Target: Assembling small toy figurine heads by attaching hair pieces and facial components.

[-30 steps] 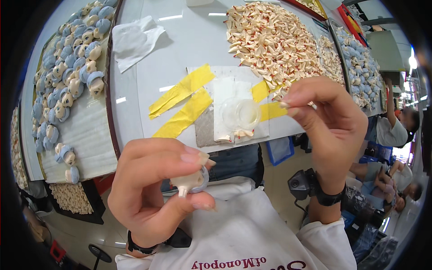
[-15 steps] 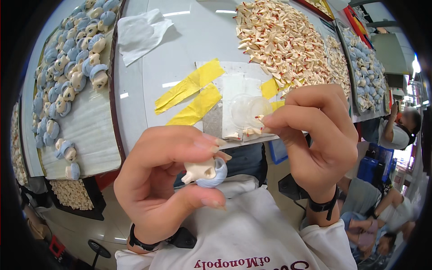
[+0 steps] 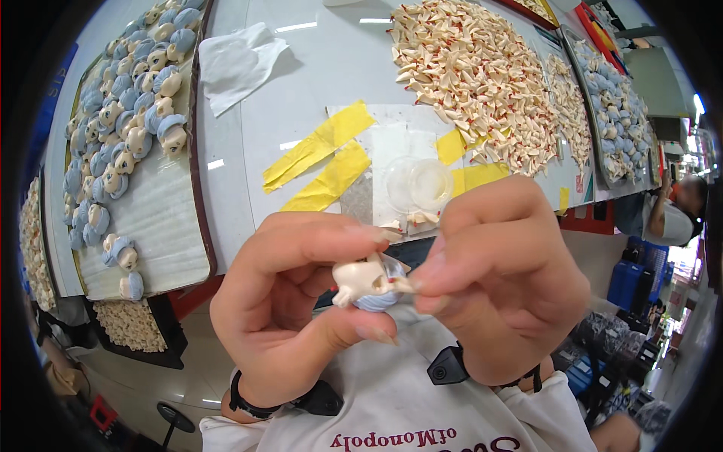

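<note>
Thumb and fingers of my left hand are closed around a doll head, cream with light blue hair. A hole in its side faces my right hand. That hand pinches a small cream pointed piece with a red tip. The red end is at the hole in the head; whether it is inside I cannot tell. Just beyond my hands is a small clear round dish on a taped-down white sheet. A few loose pointed pieces lie at the table's near edge.
A large heap of red-tipped pieces covers the table's far right. On the left, a tray holds many blue-haired doll heads; another such tray stands far right. Yellow tape strips and a white cloth lie on the table.
My right hand has come from beside the clear dish, left and nearer, to the doll head, carrying the pointed piece. My left hand has shifted slightly right with the head.
</note>
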The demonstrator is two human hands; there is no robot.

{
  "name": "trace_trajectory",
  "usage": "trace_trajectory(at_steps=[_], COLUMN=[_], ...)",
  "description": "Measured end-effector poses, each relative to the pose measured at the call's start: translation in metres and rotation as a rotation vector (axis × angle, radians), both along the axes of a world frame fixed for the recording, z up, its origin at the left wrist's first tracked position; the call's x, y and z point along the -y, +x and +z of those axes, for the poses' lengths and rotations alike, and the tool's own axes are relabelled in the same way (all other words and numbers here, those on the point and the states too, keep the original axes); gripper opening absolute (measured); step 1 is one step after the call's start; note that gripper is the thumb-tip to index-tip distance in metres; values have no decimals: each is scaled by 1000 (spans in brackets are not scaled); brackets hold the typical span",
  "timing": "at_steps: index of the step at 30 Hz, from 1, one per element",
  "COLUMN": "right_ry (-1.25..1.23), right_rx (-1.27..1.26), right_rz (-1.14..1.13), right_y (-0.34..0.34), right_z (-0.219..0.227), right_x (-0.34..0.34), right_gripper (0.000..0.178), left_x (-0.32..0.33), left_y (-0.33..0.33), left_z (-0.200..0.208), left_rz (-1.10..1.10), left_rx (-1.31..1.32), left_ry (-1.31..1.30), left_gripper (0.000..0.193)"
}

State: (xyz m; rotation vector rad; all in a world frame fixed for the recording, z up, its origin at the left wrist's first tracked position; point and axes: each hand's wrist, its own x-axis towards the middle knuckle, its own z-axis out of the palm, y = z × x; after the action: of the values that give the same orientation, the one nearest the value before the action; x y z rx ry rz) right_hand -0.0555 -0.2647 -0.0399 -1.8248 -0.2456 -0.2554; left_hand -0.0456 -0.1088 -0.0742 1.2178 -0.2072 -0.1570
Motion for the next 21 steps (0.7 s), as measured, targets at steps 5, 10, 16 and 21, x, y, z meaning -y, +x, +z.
trace_trajectory(at_steps=[5, 10, 16, 21], right_ry=[-359, -368, -347, -274], right_rx=[156, 188, 143, 284], right_rz=[90, 86, 118, 141], right_y=[6, 8, 5, 11], right_z=[3, 0, 0, -12], right_x=[11, 11, 12, 19], right_gripper=[17, 17, 19, 23], left_x=[-10, -13, -14, -11], left_y=[-2, -7, -5, 6], left_z=[-16, -14, -8, -3], left_rz=[30, 60, 17, 71], left_rx=[175, 159, 188, 404], left_ry=[105, 172, 204, 354], left_gripper=[57, 57, 52, 40])
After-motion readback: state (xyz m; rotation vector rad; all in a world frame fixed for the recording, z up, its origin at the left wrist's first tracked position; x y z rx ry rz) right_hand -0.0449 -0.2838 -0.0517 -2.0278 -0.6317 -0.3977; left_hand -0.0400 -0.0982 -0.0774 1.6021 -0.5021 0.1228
